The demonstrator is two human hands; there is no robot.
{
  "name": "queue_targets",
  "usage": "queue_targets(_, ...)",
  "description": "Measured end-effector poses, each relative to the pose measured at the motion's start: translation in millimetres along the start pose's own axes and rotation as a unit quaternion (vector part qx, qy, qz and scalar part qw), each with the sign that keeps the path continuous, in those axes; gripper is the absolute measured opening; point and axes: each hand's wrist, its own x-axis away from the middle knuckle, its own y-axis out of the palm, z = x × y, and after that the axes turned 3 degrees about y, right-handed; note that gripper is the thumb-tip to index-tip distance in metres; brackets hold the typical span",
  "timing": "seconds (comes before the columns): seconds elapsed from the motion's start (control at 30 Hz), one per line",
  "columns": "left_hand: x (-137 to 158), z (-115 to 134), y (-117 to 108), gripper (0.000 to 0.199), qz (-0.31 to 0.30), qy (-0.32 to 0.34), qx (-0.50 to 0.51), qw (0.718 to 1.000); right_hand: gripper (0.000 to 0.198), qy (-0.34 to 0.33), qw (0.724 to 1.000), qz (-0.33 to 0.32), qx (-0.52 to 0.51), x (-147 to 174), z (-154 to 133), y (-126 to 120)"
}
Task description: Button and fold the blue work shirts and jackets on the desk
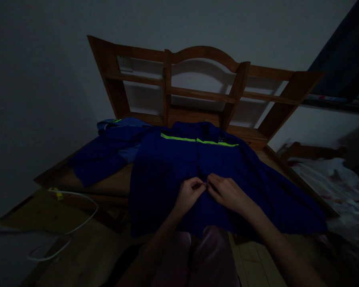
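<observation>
A dark blue work jacket with a yellow-green stripe across the chest lies spread over a wooden desk, collar toward the back. Its lower edge hangs over the front of the desk. At the jacket's front opening, below the stripe, my left hand pinches the edge between thumb and fingertips. Right beside it, my right hand is closed on the other side of the same opening. The fingertips of both hands nearly meet. Whether a button sits between them is too dark and small to tell.
Behind the jacket stands a wooden shelf rack against the wall. Blue cloth with lighter panels lies at the desk's left. A white cable loops at lower left. Pale plastic wrapping is piled at right. My knees are below the desk edge.
</observation>
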Motion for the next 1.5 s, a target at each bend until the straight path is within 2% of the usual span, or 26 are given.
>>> queue_targets(0.1, -1, 0, 0, 0.019, 0.007, -0.023, 0.044, 0.999, 0.012, 0.023, 0.999, 0.028, -0.04, 3, 4, 6)
queue_targets(0.23, -1, -2, 0, 0.025, -0.002, -0.04, 0.07, 0.997, 0.01, 0.056, 0.987, 0.101, -0.112, 10, 6, 16)
queue_targets(0.37, -1, -1, -1, 0.024, -0.004, -0.034, 0.074, 0.997, 0.011, 0.036, 0.981, 0.13, -0.141, 17, 6, 23)
queue_targets(0.63, -2, 2, -8, 0.028, -0.055, -0.037, 0.101, 0.993, 0.025, 0.013, 0.972, 0.183, -0.148, 27, 5, 33)
queue_targets(0.8, -1, 1, -7, 0.028, -0.041, -0.038, 0.105, 0.993, 0.028, 0.028, 0.959, 0.226, -0.166, 30, 2, 43)
queue_targets(1.07, 0, 0, -3, 0.022, -0.036, -0.024, 0.101, 0.994, 0.028, 0.048, 0.955, 0.235, -0.173, 32, 3, 47)
queue_targets(1.27, 1, 2, -4, 0.027, -0.038, -0.025, 0.093, 0.995, 0.019, 0.067, 0.94, 0.265, -0.204, 26, -1, 46)
queue_targets(1.5, 0, 2, -6, 0.029, -0.052, -0.017, 0.094, 0.994, 0.017, 0.077, 0.935, 0.261, -0.227, 26, -2, 43)
